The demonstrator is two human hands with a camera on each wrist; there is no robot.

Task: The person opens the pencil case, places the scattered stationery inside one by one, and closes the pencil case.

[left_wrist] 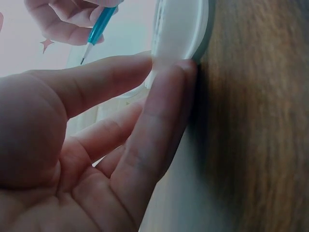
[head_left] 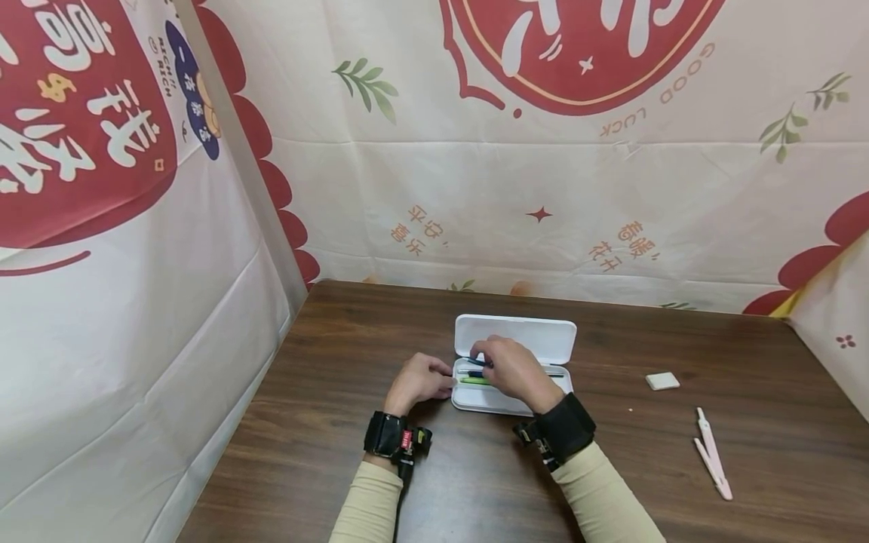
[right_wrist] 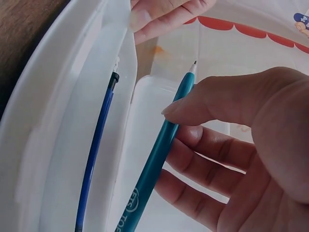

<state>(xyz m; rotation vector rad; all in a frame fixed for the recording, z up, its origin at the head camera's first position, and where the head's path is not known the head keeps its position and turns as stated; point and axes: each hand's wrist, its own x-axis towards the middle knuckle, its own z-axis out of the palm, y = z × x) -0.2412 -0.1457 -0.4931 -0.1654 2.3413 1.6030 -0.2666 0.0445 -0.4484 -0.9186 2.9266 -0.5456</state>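
Observation:
A white pencil case (head_left: 502, 403) lies on the table with its lid (head_left: 516, 332) raised at the far side. My left hand (head_left: 422, 381) holds the case's left end, thumb on the rim and fingers along the outer side in the left wrist view. Above the case, my right hand (head_left: 512, 369) pinches a teal pen (right_wrist: 159, 150) between thumb and fingers, its pointed tip bare. Inside the case lie a slim blue pen (right_wrist: 96, 145) with a dark end and a light green pen (head_left: 475, 381), the latter partly hidden by the right hand.
To the right on the brown wooden table (head_left: 611, 467) are a white eraser (head_left: 662, 381) and a pale pink compass (head_left: 713, 456). Printed cloth (head_left: 475, 226) hangs behind the table, and more hangs along the left side.

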